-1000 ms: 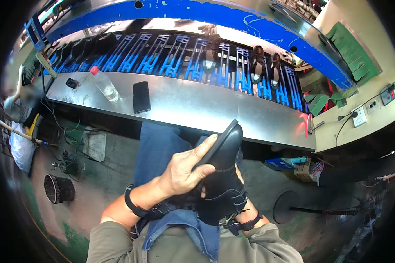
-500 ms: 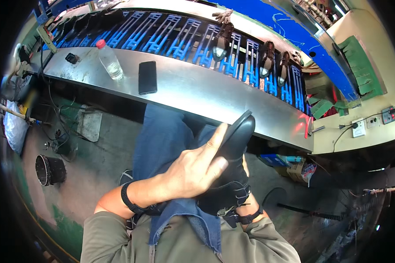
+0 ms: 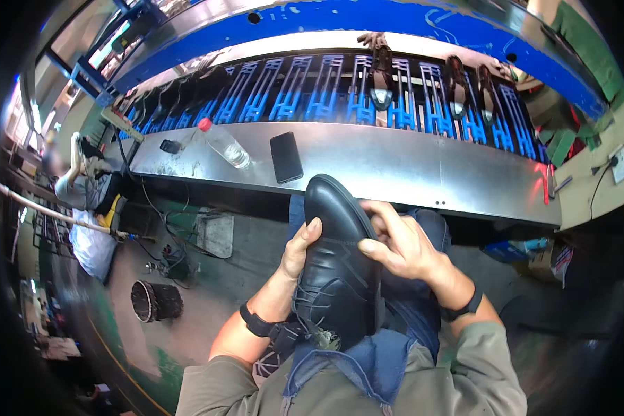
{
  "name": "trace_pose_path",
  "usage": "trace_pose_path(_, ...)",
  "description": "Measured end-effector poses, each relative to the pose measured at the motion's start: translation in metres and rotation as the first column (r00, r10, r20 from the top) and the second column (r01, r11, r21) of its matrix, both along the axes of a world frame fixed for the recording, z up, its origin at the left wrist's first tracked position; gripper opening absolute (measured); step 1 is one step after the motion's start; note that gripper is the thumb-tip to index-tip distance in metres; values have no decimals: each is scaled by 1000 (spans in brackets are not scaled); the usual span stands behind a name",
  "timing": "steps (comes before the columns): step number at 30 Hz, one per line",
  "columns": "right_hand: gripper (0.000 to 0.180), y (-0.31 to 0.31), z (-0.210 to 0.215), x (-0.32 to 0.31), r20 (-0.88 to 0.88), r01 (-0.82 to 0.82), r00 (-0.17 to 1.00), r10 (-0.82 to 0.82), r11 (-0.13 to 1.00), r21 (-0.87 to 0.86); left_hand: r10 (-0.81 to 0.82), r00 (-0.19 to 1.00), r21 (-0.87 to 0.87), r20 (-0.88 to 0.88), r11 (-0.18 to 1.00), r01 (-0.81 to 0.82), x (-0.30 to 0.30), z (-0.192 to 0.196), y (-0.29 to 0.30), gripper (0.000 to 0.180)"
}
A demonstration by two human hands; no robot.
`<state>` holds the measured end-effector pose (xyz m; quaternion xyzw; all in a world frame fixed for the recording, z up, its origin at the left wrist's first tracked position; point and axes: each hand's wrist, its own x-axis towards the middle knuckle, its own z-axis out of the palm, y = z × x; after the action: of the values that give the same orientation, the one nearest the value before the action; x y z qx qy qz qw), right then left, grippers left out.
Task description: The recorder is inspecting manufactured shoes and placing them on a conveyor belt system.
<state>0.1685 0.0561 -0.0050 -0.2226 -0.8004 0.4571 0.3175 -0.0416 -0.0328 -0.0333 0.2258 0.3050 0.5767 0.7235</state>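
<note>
A black leather lace-up shoe (image 3: 333, 263) is held over my lap, toe toward the bench and laced upper facing me. My left hand (image 3: 296, 255) grips its left side, the thumb pressed on the upper near the toe and the other fingers hidden behind it. At the opposite side, my right hand (image 3: 405, 244) is closed on the sole edge, with bent fingers and the thumb touching the shoe's side. Some greenish material (image 3: 327, 340) shows near the shoe opening; I cannot make out what it is.
The metal bench (image 3: 395, 163) ahead carries a clear bottle with a red cap (image 3: 229, 147), a black phone (image 3: 286, 158) and a small black object (image 3: 170, 146). Behind it runs a rack of blue bars (image 3: 322, 93) with several shoes (image 3: 381, 80). A black bucket (image 3: 157, 301) stands on the floor at left.
The shoe has turned so its upper faces me and its toe points away. My left hand moved from an extended index finger along the sole edge to its left side; my right hand came into view.
</note>
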Motion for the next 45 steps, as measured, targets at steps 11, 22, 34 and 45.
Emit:
trace_pose_path(11,55,-31,0,1,47,180,978,-201,942,284,60,996,-166,-63,984,-69,17,-1,-6,75)
trace_pose_path(22,66,-86,-84,48,-122,193,978,-167,951,243,24,998,-168,64,986,-13,19,0,3,70)
trace_pose_path(34,71,-87,-45,34,-90,205,977,-191,760,617,40,999,-370,10,928,-33,34,19,48,50)
trace_pose_path(45,92,7,19,-2,-117,242,965,-234,969,58,521,681,649,-514,756,-88,28,-1,-18,75)
